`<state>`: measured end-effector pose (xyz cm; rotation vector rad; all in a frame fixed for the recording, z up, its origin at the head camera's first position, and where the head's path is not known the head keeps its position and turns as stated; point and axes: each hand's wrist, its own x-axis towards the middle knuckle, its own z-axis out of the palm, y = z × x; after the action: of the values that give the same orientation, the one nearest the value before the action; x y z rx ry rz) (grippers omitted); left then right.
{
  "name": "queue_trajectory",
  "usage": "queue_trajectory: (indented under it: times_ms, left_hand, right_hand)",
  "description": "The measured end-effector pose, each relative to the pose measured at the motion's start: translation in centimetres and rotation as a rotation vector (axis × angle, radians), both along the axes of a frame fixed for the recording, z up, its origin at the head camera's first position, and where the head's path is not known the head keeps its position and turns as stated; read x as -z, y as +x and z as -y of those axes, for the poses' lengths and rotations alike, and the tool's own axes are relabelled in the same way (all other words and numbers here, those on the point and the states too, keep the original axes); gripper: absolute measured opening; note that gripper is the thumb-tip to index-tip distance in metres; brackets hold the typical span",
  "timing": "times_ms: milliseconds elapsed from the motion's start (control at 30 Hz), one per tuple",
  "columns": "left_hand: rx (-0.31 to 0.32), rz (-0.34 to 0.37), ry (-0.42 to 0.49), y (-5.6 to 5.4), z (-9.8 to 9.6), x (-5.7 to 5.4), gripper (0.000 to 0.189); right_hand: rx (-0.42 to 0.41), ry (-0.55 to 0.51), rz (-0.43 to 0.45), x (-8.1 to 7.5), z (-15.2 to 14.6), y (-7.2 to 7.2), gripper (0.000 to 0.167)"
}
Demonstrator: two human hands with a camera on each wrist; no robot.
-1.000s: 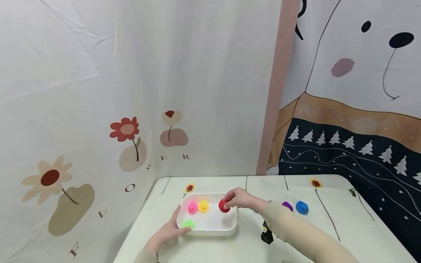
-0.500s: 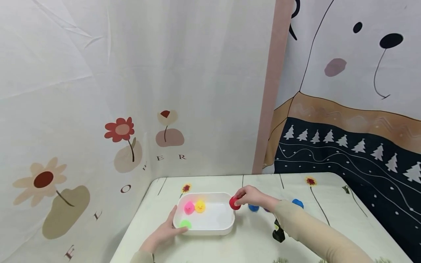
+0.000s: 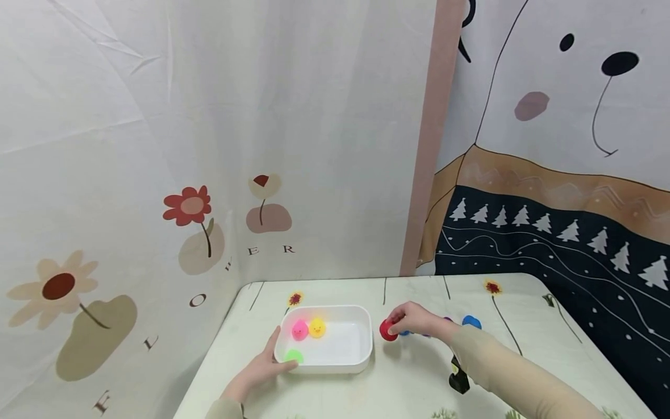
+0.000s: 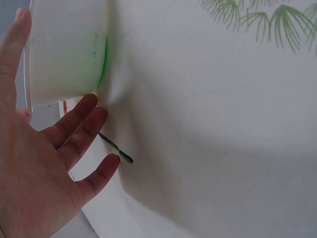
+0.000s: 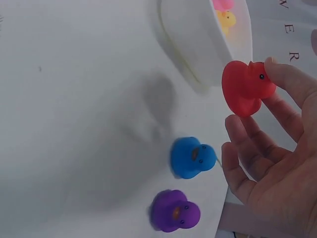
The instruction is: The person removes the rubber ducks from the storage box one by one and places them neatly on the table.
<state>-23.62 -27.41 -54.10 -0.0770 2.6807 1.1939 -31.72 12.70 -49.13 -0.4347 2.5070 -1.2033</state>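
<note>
In the head view, my right hand [image 3: 413, 320] pinches a red rubber duck [image 3: 388, 330] between thumb and fingers, just right of the white tub [image 3: 335, 368]. The right wrist view shows this red duck [image 5: 242, 89] raised above its shadow, the lower fingers loosely curled below it. My left hand [image 3: 264, 369] holds the tub's near left corner, thumb on the rim and fingers along the outside. Inside the tub sit a pink duck [image 3: 300, 330], a yellow duck [image 3: 317, 327] and a green duck [image 3: 294, 355], the green one partly hidden by the rim and thumb.
A blue duck [image 5: 190, 157] and a purple duck [image 5: 173, 210] stand on the white table beneath my right hand. Another blue duck [image 3: 471, 321] is farther right, partly behind the sleeve. A black wrist device [image 3: 459, 379] hangs under the right forearm. Printed curtains [image 3: 335, 139] enclose the back.
My right hand has carried the red duck from over the tub's right part, past its right rim, to beside it. The left hand keeps its place on the tub.
</note>
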Motion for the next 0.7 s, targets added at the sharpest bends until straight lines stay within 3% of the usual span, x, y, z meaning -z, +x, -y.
queue_trajectory:
  times_ms: [367,700]
  left_hand:
    - [-0.026,0.011,-0.008,-0.3,0.2,0.5,0.115]
    - [-0.014,0.015,-0.016,-0.5,0.2,0.7,0.115]
  right_hand:
    - [0.014,0.043,0.007,1.8,-2.5,0.0,0.021]
    - [0.003,0.040,0.034,2.9,-3.8,0.7,0.018]
